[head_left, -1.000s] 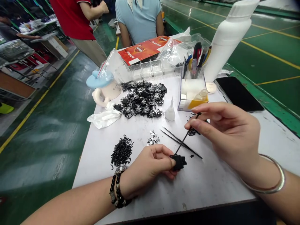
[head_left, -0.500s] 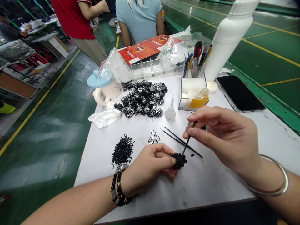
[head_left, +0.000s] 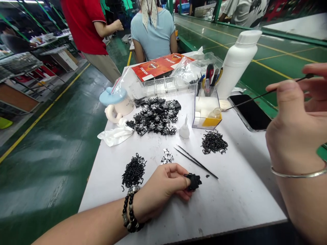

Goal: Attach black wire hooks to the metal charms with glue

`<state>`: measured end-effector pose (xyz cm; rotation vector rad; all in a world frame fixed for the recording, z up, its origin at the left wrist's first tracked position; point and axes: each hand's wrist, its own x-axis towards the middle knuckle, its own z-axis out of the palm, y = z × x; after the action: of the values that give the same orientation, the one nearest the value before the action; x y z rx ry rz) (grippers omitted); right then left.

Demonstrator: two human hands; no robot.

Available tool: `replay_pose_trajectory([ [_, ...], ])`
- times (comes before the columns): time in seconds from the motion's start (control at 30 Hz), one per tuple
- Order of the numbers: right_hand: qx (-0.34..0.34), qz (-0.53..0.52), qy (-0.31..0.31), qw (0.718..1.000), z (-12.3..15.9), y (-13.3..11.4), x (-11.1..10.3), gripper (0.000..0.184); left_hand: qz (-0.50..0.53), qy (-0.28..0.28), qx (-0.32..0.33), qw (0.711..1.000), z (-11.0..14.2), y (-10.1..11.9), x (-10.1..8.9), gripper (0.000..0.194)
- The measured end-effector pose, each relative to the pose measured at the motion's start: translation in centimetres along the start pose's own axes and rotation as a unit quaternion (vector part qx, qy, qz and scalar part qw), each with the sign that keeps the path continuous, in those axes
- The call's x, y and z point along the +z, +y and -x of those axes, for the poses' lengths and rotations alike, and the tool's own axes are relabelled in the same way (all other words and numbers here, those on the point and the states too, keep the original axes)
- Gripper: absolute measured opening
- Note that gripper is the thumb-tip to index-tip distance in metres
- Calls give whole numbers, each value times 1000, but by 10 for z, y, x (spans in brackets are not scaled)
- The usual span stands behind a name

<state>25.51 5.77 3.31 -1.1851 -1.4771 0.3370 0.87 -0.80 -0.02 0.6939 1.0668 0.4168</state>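
Note:
Near the front of the table, my left hand (head_left: 165,182) pinches a small black plastic part (head_left: 195,182) between thumb and fingers. My right hand (head_left: 293,126) is raised at the right edge, gripping a thin dark rod-like tool (head_left: 249,100) whose tip points left, apart from the part. Black tweezers (head_left: 197,162) lie just beyond the part, with a tiny black scrap (head_left: 207,176) beside them. Small silver metal pieces (head_left: 167,156) lie beyond my left hand. Small curved black pieces form a left pile (head_left: 134,171) and a right pile (head_left: 214,142).
Black-and-silver parts (head_left: 155,115) are heaped mid-table. Around them stand a lidded mug (head_left: 122,105), crumpled tissue (head_left: 116,134), a small dropper bottle (head_left: 184,130), a clear tool box (head_left: 207,110) and a tall white bottle (head_left: 237,64). A phone (head_left: 251,114) lies right. Two people are beyond the table.
My right hand has lifted the rod-like tool off the black part and moved up and right, uncovering the right pile. The left hand keeps its hold. The view has tilted up slightly.

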Motion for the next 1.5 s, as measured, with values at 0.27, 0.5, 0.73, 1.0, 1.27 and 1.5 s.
replay_pose_trajectory([
  [0.27,-51,227,6,973,-5,12,7,51,-9,12,3,1000,0,2,2,27],
  [0.5,-147,213,27,966,14,2,15,67,-9,5,8,1000,1,2,2,25],
  [0.73,-287,108,-328,894,41,-25,26,12,6,-1,11,1000,1,2,3,23],
  [1.0,-199,67,-456,865,52,-34,32,19,40,-19,18,999,0,4,0,21],
  [1.27,-227,77,-436,867,53,-30,33,13,25,-21,45,998,-3,2,-4,21],
  [1.5,-233,76,-429,869,52,-30,33,12,15,-20,56,998,-4,-1,-5,28],
])
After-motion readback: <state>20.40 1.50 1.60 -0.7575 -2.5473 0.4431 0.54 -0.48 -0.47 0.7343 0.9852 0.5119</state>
